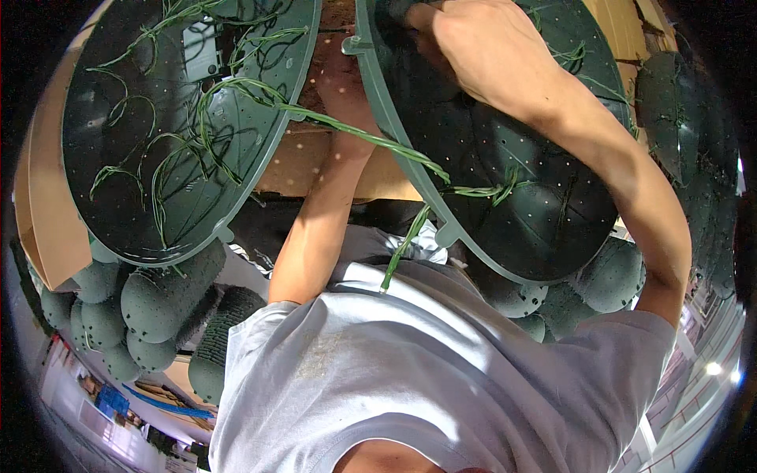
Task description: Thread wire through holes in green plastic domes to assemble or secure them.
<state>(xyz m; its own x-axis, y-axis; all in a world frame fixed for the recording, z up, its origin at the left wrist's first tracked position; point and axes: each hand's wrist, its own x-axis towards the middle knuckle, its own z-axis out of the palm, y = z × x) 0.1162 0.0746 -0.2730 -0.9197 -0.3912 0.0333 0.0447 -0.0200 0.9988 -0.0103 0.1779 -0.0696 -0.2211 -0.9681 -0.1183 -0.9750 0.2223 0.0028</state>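
Two dark green plastic half-shells with small holes lie open side by side: a left shell (268,165) and a right shell (465,240). Green twisted wire ties (347,126) lie in loops across the left one, and one strand crosses the gap to the right one. My right hand (473,35) reaches over the right shell's far inside, fingers curled; what they grip, if anything, is lost in the dark. In the gap between the shells, my left hand (337,67) is in shadow near the right shell's rim, its fingers mostly hidden.
Stacks of similar green shells (162,303) are at the left, with more shells (607,276) at the right. A cardboard flap (51,189) stands beyond the left shell. Cardboard (296,162) shows beneath the gap. A green wire tie (404,248) hangs against my shirt.
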